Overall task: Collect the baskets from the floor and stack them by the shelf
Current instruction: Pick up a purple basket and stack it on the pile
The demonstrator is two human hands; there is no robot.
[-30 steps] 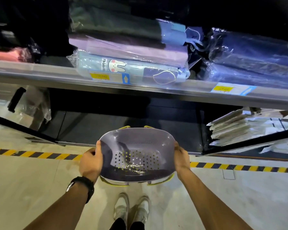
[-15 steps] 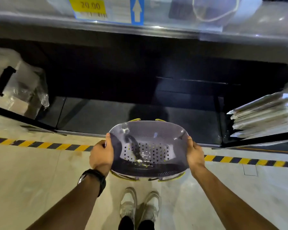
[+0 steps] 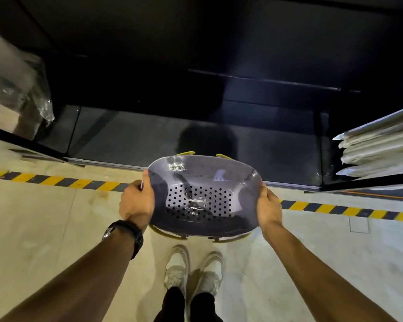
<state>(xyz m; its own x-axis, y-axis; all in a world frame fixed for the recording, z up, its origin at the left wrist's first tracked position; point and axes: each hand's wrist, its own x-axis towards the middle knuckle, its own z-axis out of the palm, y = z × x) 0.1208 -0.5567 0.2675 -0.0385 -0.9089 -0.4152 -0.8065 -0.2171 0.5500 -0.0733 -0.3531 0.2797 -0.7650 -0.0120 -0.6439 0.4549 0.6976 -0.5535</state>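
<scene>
Holding purple basket (image 3: pixel 200 198) by both ends, off floor (image 3: pixel 44 228), above my shoes (image 3: pixel 193 268), just before dark bottom shelf (image 3: pixel 137 135). My left hand (image 3: pixel 136 202) and right hand (image 3: pixel 268 208) grip rim; fingers hidden behind basket. Yellow handles (image 3: pixel 223 156) mostly hidden. Shelf interior too dark to read. White packs (image 3: pixel 377 147) cut off at right edge.

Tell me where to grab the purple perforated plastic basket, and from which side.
Take the purple perforated plastic basket by the short ends of its oval rim, coming in from both sides, as the left hand and right hand hold it: the rim lip there suits a level two-handed grip.
</scene>
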